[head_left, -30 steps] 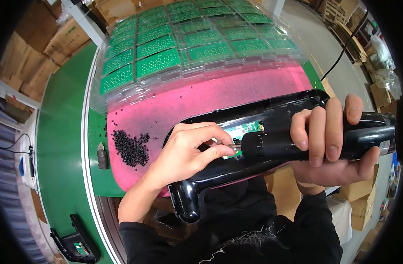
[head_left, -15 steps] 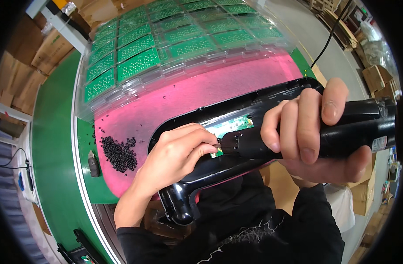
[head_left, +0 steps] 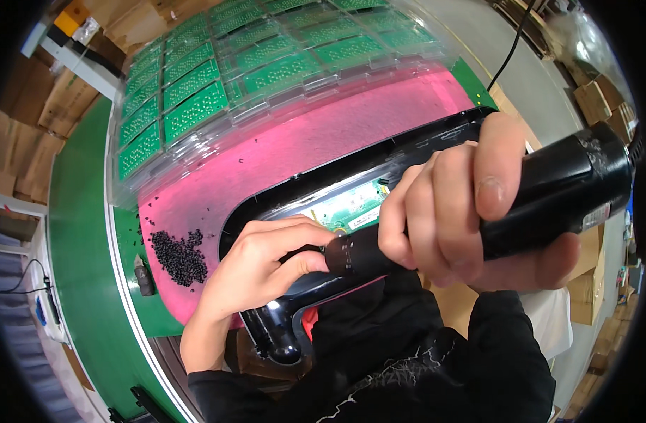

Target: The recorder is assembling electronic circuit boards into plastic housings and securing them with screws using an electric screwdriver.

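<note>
My right hand (head_left: 453,204) is wrapped round the thick black body of an electric screwdriver (head_left: 559,183), which lies slantwise with its nose toward the left. At that nose, the thumb and forefinger of my left hand (head_left: 263,261) are pinched together; what is between them is too small and hidden to name. Both hands are over a glossy black plastic housing (head_left: 270,201) shaped like a long shallow shell. Inside it a green circuit board (head_left: 369,197) is fitted, partly covered by the screwdriver and my fingers. The screwdriver's bit is out of sight.
A pile of small black screws (head_left: 178,257) lies on the pink mat (head_left: 217,201), with strays around it. Behind stand clear plastic trays (head_left: 281,95) of green circuit boards. A dark stubby tool (head_left: 144,277) rests on the green table (head_left: 83,211). Cardboard boxes (head_left: 591,289) stand at the right.
The screwdriver has turned, its nose lower and further left, its rear end higher. Both hands have moved with it, and the left fingers are now closer against the nose. The whole view has shifted slightly.
</note>
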`<state>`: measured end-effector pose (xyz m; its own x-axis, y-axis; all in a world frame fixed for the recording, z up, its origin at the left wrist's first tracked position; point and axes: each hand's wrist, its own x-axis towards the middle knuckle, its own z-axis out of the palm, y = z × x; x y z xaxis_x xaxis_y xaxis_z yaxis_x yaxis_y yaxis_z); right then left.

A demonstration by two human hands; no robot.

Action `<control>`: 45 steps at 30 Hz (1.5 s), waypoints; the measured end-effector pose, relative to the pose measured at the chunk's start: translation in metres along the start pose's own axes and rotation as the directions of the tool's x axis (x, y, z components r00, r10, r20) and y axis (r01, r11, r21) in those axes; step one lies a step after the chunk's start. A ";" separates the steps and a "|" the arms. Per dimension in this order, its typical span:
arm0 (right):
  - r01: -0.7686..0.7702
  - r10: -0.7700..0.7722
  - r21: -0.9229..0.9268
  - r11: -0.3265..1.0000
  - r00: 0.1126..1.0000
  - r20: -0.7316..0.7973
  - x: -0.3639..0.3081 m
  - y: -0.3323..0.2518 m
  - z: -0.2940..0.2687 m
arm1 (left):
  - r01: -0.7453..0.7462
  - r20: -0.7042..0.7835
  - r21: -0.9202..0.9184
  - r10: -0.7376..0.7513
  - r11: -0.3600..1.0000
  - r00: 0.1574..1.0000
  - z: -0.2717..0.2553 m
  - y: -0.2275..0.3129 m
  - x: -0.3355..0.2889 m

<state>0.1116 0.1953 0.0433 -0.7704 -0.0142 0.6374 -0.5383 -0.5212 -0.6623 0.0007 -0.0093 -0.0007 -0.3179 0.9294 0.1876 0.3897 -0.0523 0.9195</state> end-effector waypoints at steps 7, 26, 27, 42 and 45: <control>-0.279 0.189 -0.242 0.929 0.922 -0.339 -0.007 -0.025 0.021 | -0.067 -0.307 0.409 0.206 0.910 0.929 -0.002 -0.003 0.004; -0.161 -0.014 -0.523 0.837 0.949 -0.315 0.005 0.004 -0.031 | -0.034 -0.017 0.473 0.048 0.880 0.999 0.004 -0.010 0.001; -0.155 -0.018 -0.540 0.827 0.953 -0.301 0.006 0.004 -0.031 | 0.011 -0.021 0.465 -0.002 0.885 1.000 0.003 -0.010 0.001; -0.202 -0.004 -0.608 0.768 0.947 -0.321 0.009 0.003 -0.024 | 0.138 -0.050 0.422 -0.129 0.896 0.990 0.003 -0.007 -0.001; -0.226 0.065 -0.558 0.799 0.954 -0.293 0.013 0.005 -0.030 | 0.148 -0.058 0.425 -0.136 0.893 0.989 0.004 -0.005 0.000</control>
<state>0.0884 0.2176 0.0366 -0.8699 0.2026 0.4496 -0.4467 0.0627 -0.8925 0.0021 -0.0071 -0.0068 -0.4175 0.9051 0.0801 0.6684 0.2462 0.7018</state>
